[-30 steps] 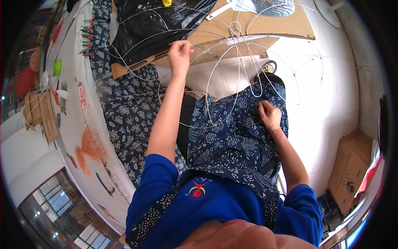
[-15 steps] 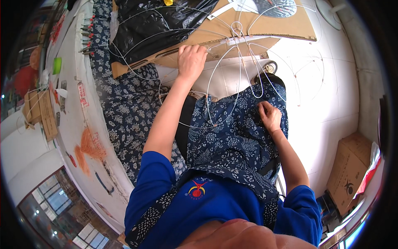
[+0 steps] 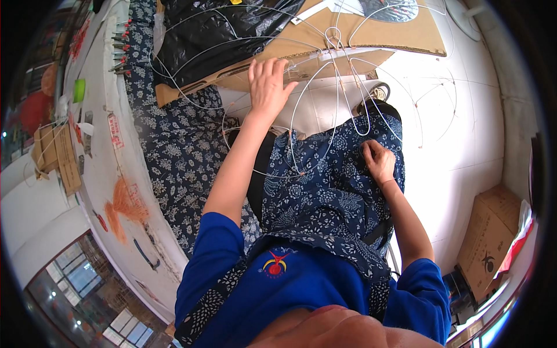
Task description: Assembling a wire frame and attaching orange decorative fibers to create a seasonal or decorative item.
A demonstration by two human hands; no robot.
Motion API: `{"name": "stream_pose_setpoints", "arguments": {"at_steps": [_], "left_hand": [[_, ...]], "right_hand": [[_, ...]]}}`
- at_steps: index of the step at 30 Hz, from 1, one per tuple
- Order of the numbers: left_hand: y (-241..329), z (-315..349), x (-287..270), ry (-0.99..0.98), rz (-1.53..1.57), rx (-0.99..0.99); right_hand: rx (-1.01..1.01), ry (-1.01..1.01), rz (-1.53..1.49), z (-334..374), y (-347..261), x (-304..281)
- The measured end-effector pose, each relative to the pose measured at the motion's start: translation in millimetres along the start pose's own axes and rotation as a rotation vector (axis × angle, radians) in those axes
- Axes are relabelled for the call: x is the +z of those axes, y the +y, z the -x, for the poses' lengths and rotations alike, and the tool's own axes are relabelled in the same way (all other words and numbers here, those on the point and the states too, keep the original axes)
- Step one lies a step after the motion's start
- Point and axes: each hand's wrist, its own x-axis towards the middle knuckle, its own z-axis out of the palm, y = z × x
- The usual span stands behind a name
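My left hand (image 3: 268,88) is raised at the edge of a cardboard sheet (image 3: 400,37), fingers stretched and thumb apart, with nothing visibly gripped. Around it spreads a frame of thin white wire loops (image 3: 301,173), joined in places by small orange-brown bindings. Some loops reach over my lap, others across the cardboard. My right hand (image 3: 380,162) rests on the dark blue, white-patterned apron (image 3: 325,197) over my thigh. Its fingers are curled together; whatever they may hold is hidden.
Black plastic sheeting (image 3: 220,46) lies on the cardboard. On my left, patterned blue cloth (image 3: 174,151) hangs beside a white worktable (image 3: 107,174) with several clips (image 3: 120,52) and a green tape roll (image 3: 79,91). A cardboard box (image 3: 487,243) stands at the lower right.
My left hand has gone from curled at the cardboard's edge to fingers stretched and thumb apart. The right hand stays in place on the apron.
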Motion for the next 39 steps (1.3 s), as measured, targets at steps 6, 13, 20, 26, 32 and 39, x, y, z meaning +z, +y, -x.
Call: {"name": "stream_pose_setpoints", "arguments": {"at_steps": [6, 13, 20, 26, 32, 39], "left_hand": [[-9, -10, 13, -0.072, 0.029, -0.003], [-8, -8, -4, 0.508, 1.147, -0.61], [-9, 6, -4, 0.451, 0.626, -0.39], [-1, 4, 10, 0.046, 0.052, -0.094], [-12, 1, 15, 0.096, 0.09, 0.039], [-9, -1, 29, 0.15, 0.238, -0.061]], "right_hand": [[0.021, -0.014, -0.014, 0, 0, 0], [0.003, 0.002, -0.009, -1, 1, 0], [-0.001, 0.023, -0.043, 0, 4, 2], [-0.009, 0.003, -0.044, -1, 3, 2], [0.006, -0.006, -0.036, 0, 2, 1], [0.015, -0.006, -0.034, -1, 6, -2]]}}
